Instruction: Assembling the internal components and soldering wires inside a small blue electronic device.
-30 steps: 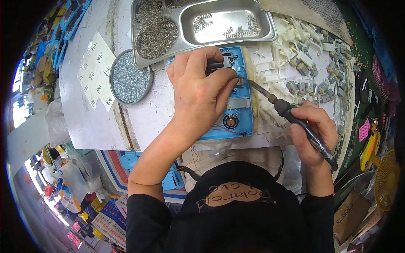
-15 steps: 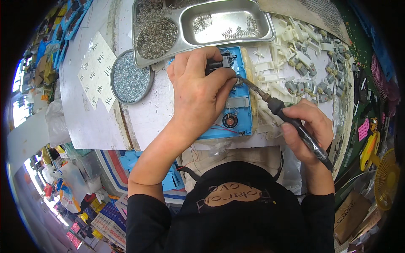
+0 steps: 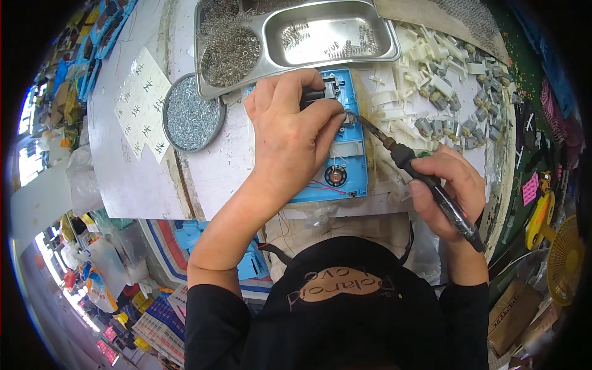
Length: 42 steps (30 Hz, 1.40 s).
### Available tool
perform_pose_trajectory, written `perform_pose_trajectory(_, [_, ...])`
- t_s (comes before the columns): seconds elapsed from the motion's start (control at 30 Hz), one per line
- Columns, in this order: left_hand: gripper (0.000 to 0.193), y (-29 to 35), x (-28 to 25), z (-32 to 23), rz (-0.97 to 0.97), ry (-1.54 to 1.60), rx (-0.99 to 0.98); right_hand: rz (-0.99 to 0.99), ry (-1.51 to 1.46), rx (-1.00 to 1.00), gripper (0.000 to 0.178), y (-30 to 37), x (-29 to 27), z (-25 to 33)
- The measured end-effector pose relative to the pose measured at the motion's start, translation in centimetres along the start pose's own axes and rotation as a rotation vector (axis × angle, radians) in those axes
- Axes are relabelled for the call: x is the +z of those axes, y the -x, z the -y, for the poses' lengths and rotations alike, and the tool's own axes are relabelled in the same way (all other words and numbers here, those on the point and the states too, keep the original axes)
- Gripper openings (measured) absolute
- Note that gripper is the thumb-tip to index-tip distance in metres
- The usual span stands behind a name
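Note:
A blue plastic housing [image 3: 360, 148] lies on the table in front of me, with a small round speaker [image 3: 335, 176] and thin red wires at its near end. Over its left side rests my left hand [image 3: 283, 126], thumb and forefinger pinched together at its right edge. What they pinch is hidden; a black cylindrical part [image 3: 312, 95] shows beside the forefinger. In my right hand [image 3: 456, 185] is a soldering iron [image 3: 404, 155], its fingers closed around the dark handle. The iron's tip points left and meets a small metal part in the housing, close to my left thumb.
A steel compartment tray [image 3: 259, 77] with springs stands behind the housing. To its left are a round dish [image 3: 196, 148] of small screws and a marked paper sheet [image 3: 140, 102]. White plastic parts [image 3: 388, 97] and small grey blocks [image 3: 481, 114] lie heaped at the right.
Both hands stay nearly in place. The iron's rear end has dipped very slightly; its tip remains by the left thumb.

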<state>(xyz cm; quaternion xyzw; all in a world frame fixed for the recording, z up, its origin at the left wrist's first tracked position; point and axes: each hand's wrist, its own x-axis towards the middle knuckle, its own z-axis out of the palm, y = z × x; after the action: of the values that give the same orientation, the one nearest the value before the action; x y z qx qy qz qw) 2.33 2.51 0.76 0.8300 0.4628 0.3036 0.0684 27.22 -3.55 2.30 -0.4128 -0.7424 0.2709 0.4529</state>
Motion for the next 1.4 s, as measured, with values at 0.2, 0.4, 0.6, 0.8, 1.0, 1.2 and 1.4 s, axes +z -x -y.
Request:
perform_pose_trajectory(0.2, [0.015, 0.0, 0.0, 0.0, 0.002, -0.003, 0.001, -0.022, -0.004, -0.010, 0.023, -0.1, -0.3, 0.1])
perform_pose_trajectory(0.4, [0.015, 0.0, 0.0, 0.0, -0.010, -0.010, 0.011, -0.025, -0.003, 0.058, 0.025, 0.6, -0.9, 0.3])
perform_pose_trajectory(0.6, [0.015, 0.0, -0.2, 0.0, -0.002, -0.007, 0.014, -0.054, -0.012, 0.077, 0.027, 1.2, -1.5, 0.3])
perform_pose_trajectory(0.8, [0.013, 0.4, -0.2, 0.5, -0.008, 0.054, -0.019, -0.068, -0.037, 0.128, 0.028, 1.6, -1.8, 0.3])
perform_pose_trajectory(1.0, [0.013, 0.1, -1.0, -0.2, 0.048, 0.021, 0.020, -0.068, -0.040, 0.135, 0.027, 1.5, -1.7, 0.3])
perform_pose_trajectory(1.2, [0.013, -0.1, -0.8, -1.1, 0.109, -0.073, 0.072, -0.059, -0.025, 0.059, 0.026, 1.4, -1.0, 0.0])
perform_pose_trajectory(1.4, [0.012, -0.2, -0.8, -1.3, 0.121, -0.107, 0.058, -0.038, -0.023, 0.035, 0.024, 1.4, -0.9, 0.1])
